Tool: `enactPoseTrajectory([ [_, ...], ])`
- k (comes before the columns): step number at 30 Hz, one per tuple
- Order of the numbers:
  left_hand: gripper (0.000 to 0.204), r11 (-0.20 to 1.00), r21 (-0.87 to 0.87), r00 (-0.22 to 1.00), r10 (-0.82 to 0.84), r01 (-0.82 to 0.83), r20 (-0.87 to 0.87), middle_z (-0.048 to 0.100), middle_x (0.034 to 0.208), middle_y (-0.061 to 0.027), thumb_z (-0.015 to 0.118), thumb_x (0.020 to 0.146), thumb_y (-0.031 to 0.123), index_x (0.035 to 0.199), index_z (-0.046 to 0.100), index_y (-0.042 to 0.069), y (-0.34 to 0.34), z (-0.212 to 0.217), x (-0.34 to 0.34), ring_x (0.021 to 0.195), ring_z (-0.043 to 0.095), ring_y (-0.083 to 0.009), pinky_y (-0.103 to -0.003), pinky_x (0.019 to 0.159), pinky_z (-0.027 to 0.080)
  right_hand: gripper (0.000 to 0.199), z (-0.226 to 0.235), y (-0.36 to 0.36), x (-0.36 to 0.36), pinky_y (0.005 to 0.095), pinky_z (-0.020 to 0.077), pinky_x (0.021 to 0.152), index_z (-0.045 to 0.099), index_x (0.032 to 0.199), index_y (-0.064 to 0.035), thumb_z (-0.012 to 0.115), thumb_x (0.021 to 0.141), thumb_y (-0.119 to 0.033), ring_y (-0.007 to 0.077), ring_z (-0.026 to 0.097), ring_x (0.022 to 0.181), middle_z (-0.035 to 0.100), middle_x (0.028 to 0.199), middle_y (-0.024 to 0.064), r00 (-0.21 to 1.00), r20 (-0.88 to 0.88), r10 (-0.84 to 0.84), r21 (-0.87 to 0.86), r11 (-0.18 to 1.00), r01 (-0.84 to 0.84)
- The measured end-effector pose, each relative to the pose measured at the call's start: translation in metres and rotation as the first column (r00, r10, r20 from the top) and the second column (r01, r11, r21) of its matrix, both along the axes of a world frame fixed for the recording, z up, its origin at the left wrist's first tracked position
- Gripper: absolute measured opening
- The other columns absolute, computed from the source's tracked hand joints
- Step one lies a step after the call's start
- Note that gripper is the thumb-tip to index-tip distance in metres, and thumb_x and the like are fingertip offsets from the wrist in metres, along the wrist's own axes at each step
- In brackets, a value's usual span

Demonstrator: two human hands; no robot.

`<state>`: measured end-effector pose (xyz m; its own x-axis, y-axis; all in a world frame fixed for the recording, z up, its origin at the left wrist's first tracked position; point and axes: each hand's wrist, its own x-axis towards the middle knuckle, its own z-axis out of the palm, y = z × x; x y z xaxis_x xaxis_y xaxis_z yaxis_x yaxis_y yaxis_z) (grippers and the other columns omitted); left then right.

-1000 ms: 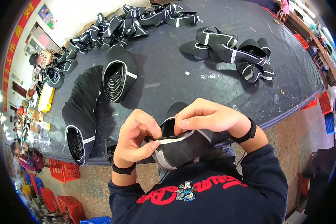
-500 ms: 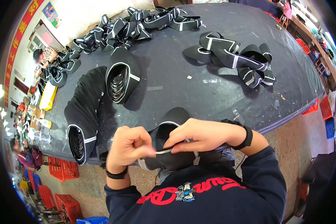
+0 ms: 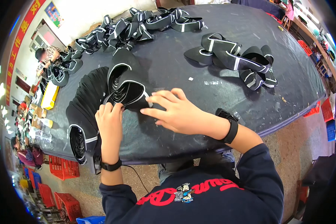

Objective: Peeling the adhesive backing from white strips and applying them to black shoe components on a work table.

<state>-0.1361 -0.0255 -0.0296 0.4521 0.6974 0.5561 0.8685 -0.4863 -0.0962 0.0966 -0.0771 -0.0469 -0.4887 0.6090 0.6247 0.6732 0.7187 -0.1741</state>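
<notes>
A black fabric piece with white edging [image 3: 140, 86], shaped like a shoe upper, rests at the mouth of a nested stack of the same pieces [image 3: 124, 59]. My left hand [image 3: 110, 117] pinches its near left edge. At its right side, by the white strip, my right hand [image 3: 179, 114] has its fingers spread, with the fingertips at or just beside the fabric. Whether they touch it, I cannot tell. Left of this lies a longer, curved stack of nested black pieces [image 3: 86, 91], its open end facing me.
A heap of loose black pieces [image 3: 119, 31] lies at the far left, and a smaller pile [image 3: 235, 59] at the right of the dark-covered table [image 3: 168, 82]. A person [image 3: 48, 56] sits beyond the left edge. Red crates [image 3: 63, 168] stand on the floor.
Both hands have moved forward and left from near my body, bringing the black fabric piece onto the stack. My right hand's fingers have spread from their pinch on it.
</notes>
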Motion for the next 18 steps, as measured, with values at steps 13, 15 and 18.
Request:
enactPoseTrajectory([
  [13,0.087,0.840,-0.453,0.872,0.433,-0.297,0.230,0.021,0.144,-0.0318,0.055,0.086,0.050,0.142,0.016,-0.006,0.030,-0.061,-0.017,0.116,0.045,-0.0506,-0.047,0.094,0.042,0.035,-0.012,-0.020,0.029,0.0354,0.0442,0.082,0.057,0.114,-0.0082,0.064,0.084,-0.023,0.0237,0.057,0.096,0.055,0.107,0.0073,0.987,0.083,0.140,-0.326,0.940,-0.106],
  [15,0.092,0.857,-0.443,0.888,0.394,-0.263,0.236,0.020,0.145,-0.0308,0.058,0.084,0.052,0.142,0.016,-0.006,0.045,-0.066,-0.013,0.116,0.045,-0.0501,-0.047,0.094,0.042,0.035,-0.013,-0.020,0.029,0.0355,0.0441,0.082,0.057,0.114,-0.0082,0.064,0.084,-0.023,0.0237,0.057,0.096,0.055,0.107,0.0071,0.985,0.079,0.151,-0.326,0.938,-0.117],
  [18,0.088,0.955,-0.252,0.905,0.242,-0.157,0.351,0.029,0.141,-0.0273,0.065,0.080,0.047,0.140,0.024,-0.003,0.074,-0.071,-0.014,0.116,0.047,-0.0451,-0.045,0.093,0.044,0.034,-0.012,-0.021,0.028,0.0356,0.0440,0.082,0.057,0.115,-0.0080,0.063,0.084,-0.022,0.0236,0.057,0.096,0.055,0.106,0.0067,0.982,0.080,0.169,-0.342,0.931,-0.132],
])
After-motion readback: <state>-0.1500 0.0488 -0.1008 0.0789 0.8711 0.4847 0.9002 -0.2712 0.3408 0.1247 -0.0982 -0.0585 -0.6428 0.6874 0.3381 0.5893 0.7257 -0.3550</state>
